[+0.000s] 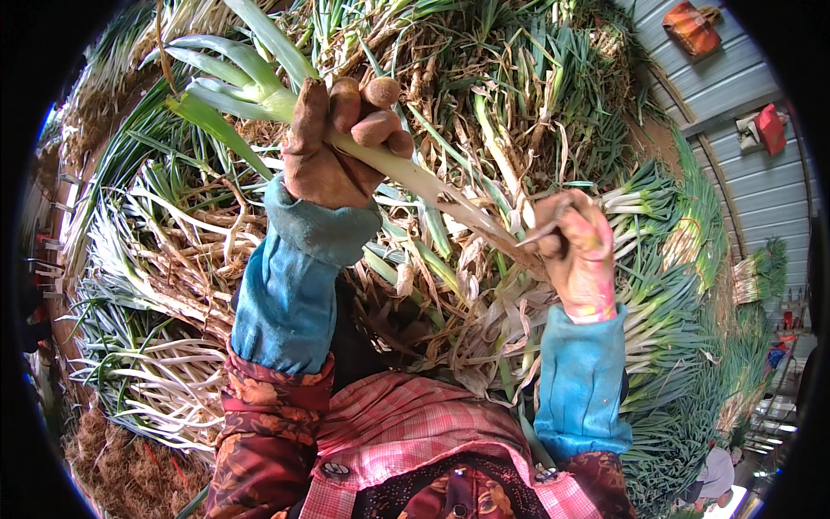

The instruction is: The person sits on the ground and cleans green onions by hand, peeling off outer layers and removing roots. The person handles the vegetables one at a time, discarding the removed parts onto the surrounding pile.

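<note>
My left hand (347,143), in a soiled work glove, is closed around the upper stalk of a large green onion (395,165). Its leaves fan out to the upper left, while the pale stalk slopes down to the right. At the stalk's lower end, my right hand (577,253) has its gloved fingers curled around a thin pointed piece (545,233); whether this is peel or a blade I cannot tell. The root tip is partly hidden by that hand. Below the stalk lie dry onion skins (486,337), heaped up to my checked apron (415,415).
Untrimmed green onions (441,71) with dry leaves are piled ahead. Cleaned white-stalked onions (168,376) lie at left, above a heap of brown roots (123,460). Trimmed onions (668,337) line the right side, by a corrugated metal wall (739,84). A person (713,473) is at lower right.
</note>
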`<state>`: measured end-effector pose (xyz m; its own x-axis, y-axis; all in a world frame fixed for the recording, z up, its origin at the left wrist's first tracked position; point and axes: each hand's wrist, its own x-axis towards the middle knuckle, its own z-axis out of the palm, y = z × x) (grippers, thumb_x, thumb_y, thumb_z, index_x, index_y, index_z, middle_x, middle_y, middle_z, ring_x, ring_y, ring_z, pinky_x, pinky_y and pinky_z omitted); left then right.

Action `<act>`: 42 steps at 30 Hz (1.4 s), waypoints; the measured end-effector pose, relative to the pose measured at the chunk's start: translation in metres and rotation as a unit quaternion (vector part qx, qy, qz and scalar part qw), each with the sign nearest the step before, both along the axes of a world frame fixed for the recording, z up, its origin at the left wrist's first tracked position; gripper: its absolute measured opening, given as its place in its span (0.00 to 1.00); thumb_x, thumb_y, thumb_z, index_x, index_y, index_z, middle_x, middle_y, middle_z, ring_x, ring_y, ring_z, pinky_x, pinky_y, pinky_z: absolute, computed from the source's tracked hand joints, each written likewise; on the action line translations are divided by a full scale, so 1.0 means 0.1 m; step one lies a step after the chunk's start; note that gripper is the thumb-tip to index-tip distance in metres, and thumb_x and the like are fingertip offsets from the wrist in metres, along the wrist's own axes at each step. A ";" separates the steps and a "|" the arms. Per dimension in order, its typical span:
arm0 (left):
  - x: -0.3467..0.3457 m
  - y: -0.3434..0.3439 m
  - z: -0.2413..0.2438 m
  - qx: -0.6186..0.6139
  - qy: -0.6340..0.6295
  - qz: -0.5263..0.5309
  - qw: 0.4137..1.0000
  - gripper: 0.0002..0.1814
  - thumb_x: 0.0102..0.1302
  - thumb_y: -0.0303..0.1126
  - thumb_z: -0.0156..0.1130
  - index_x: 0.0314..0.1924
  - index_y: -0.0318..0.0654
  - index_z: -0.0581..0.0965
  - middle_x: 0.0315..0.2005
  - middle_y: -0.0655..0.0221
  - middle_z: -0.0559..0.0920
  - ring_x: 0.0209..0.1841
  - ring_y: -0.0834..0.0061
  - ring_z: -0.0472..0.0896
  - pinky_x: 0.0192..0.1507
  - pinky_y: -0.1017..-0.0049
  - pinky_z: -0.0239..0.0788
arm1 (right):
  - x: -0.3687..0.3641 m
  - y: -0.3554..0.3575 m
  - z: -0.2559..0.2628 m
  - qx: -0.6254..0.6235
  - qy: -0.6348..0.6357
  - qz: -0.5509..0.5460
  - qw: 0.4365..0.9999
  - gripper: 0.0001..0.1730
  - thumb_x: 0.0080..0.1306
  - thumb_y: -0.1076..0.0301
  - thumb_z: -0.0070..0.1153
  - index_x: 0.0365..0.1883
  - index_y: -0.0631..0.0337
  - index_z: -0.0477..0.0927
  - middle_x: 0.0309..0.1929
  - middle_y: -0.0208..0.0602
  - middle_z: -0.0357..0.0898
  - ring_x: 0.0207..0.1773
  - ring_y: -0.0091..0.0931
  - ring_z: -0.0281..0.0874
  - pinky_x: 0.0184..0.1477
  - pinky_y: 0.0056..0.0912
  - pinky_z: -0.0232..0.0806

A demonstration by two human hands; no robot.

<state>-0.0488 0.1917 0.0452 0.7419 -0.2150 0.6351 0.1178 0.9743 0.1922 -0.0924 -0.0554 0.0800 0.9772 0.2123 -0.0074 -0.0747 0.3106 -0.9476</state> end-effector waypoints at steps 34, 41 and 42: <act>-0.09 -0.04 0.03 0.076 0.061 0.020 0.995 0.16 0.61 0.45 0.47 0.34 0.40 0.73 0.33 0.61 0.72 0.14 0.89 0.58 0.28 0.79 0.55 | -0.03 0.71 0.18 -0.560 -0.383 0.013 0.734 0.07 0.48 0.69 0.52 0.20 0.61 0.69 0.21 0.43 0.69 0.22 0.39 0.69 0.24 0.38 0.61; -0.12 -0.06 0.07 0.084 -0.007 -0.006 0.996 0.14 0.62 0.44 0.45 0.31 0.40 0.68 0.33 0.68 0.71 0.14 0.91 0.61 0.27 0.81 0.53 | -0.02 0.60 0.12 -0.438 -0.227 0.039 0.869 0.04 0.52 0.72 0.49 0.24 0.63 0.70 0.23 0.40 0.71 0.24 0.32 0.71 0.27 0.30 0.63; -0.12 -0.08 0.06 0.076 -0.002 -0.009 0.997 0.14 0.62 0.44 0.46 0.31 0.41 0.69 0.33 0.67 0.71 0.14 0.91 0.62 0.27 0.81 0.54 | -0.02 0.58 0.09 -0.410 -0.189 0.041 0.891 0.04 0.53 0.72 0.49 0.25 0.63 0.70 0.23 0.39 0.72 0.25 0.29 0.70 0.28 0.28 0.63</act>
<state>-0.0610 0.1842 0.0508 0.7350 -0.3227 0.5964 0.1343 0.9314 0.3385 -0.0945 0.0026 0.0886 0.9239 0.3586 0.1333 0.3079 -0.4901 -0.8155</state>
